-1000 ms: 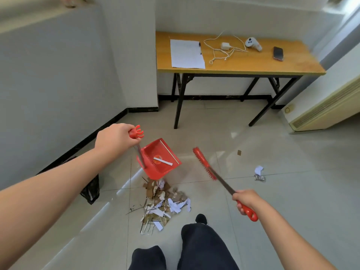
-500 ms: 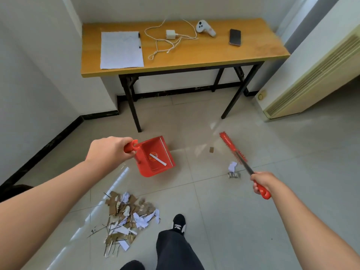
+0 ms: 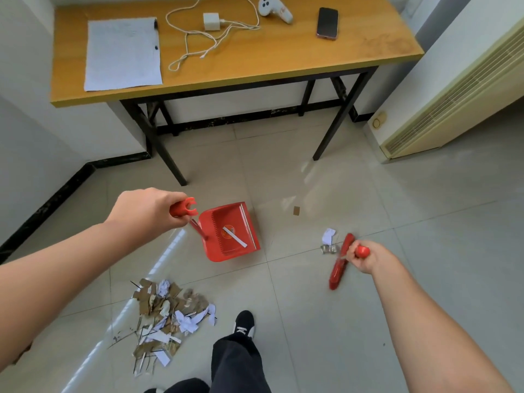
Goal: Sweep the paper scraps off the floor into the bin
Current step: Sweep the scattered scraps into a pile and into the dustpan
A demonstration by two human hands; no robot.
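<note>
1. Left hand [image 3: 147,211]: fingers curled round the handle of the red plastic dustpan [image 3: 224,251].
2. Right hand [image 3: 365,258]: fist wrapped round the red long-handled brush [image 3: 337,270].
3. Heap of white paper and brown cardboard scraps [image 3: 167,310]: on the floor, 7 o'clock of dustpan, apart.
4. White paper strip [image 3: 234,237]: inside dustpan.
5. Crumpled white scrap [image 3: 328,236]: just beside brush, 10 o'clock of right hand.

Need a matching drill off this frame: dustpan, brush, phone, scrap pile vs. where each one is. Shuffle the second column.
1. dustpan
2. brush
3. phone
4. scrap pile

A. on the table
B. on the floor by the shoe
C. held by the right hand
D. held by the left hand

Pairs: 1-D, 2-C, 3-A, 4-B
</note>
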